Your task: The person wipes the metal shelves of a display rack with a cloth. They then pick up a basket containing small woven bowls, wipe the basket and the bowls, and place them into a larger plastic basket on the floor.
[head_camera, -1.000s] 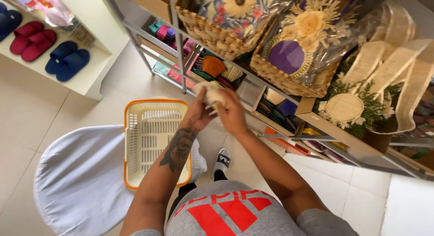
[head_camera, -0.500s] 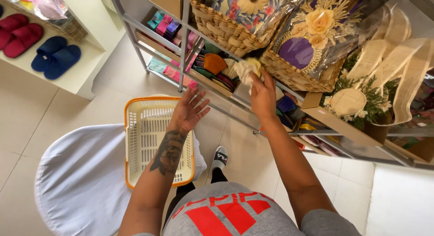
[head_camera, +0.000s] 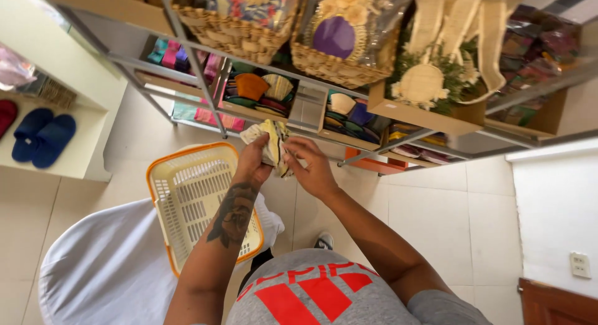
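In front of a metal shelf rack [head_camera: 205, 76] of colourful goods, a person holds a small bundle of folded cloth [head_camera: 274, 147] at chest height in both hands. The left hand [head_camera: 254, 164] is wrapped around it; the right hand [head_camera: 313, 169] pinches its edge. Just below sits a yellow basket [head_camera: 193, 200] with an orange rim.

Small shop, gift/craft goods. Metal shelf rack [head_camera: 187, 57] is the anchor: woven baskets [head_camera: 233, 29] with cellophane-wrapped decor on its top tier, stacked colourful folded items [head_camera: 261, 91] in trays below. Left of the rack, a white display shelf [head_camera: 62, 169] carries blue slippers [head_camera: 43, 138]. In front of the rack, an orange-rimmed shopping basket [head_camera: 193, 200]. Tiled floor [head_camera: 473, 219].
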